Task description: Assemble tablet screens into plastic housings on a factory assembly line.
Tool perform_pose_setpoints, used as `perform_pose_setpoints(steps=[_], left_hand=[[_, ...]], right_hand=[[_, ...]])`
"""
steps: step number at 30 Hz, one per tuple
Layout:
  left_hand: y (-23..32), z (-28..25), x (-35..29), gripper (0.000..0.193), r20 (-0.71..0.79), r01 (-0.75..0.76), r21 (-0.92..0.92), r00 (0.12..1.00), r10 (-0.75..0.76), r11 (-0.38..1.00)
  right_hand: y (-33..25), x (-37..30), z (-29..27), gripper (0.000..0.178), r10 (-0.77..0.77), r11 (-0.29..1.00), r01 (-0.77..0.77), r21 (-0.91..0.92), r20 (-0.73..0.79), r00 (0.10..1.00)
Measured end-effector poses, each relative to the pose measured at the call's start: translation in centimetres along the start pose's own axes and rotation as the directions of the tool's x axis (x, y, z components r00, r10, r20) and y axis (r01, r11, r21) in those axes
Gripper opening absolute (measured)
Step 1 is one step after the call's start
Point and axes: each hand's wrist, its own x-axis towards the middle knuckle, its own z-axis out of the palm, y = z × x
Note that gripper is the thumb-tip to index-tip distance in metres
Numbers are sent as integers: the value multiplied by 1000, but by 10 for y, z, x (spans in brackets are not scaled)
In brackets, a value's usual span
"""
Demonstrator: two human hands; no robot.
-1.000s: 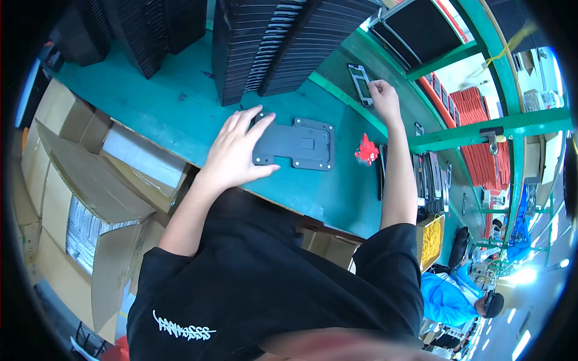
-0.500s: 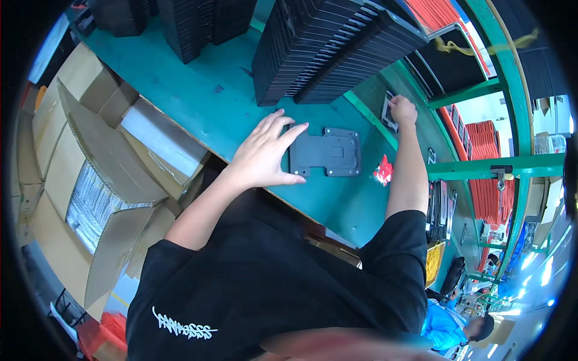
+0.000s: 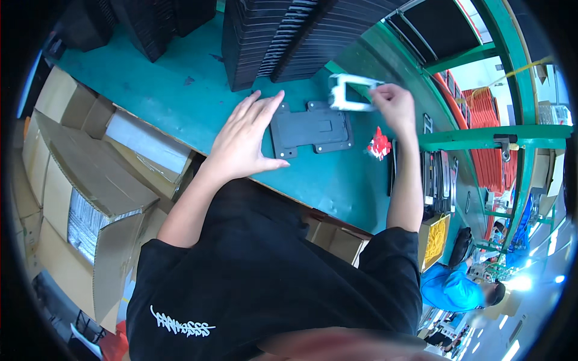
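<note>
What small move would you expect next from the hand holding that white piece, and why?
Probably lowering the white rectangular frame, pinched in the right hand, onto the flat black plastic plate. It hangs just above the plate's far edge, while the left hand lies flat against the plate's near side, steadying it.

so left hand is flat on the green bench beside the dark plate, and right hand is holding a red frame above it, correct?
Not quite: the frame is white, not red. The head view shows the right hand holding it above the far edge of the dark plate. The red thing is a small separate object lying on the green bench. The left hand is flat beside the plate, as you said.
</note>
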Motion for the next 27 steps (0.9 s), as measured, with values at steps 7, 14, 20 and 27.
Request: perform_pose_setpoints(steps=[7,14,20,27], left_hand=[[1,6,2,126,15,-14,3,1000,13,1000],[0,6,-1,113,11,-25,7,1000,25,1000],[-3,8,-1,81,19,-101,128,995,99,987],[0,11,0,76,3,-77,111,997,77,991]], right_hand=[[-63,-87,52,23,-207,945,218,-243,70,976],[-75,-107,33,22,-392,905,374,-205,-56,918],[-72,-108,37,23,-388,894,389,-224,48,920],[-57,-103,41,25,-318,948,318,-8,36,948]])
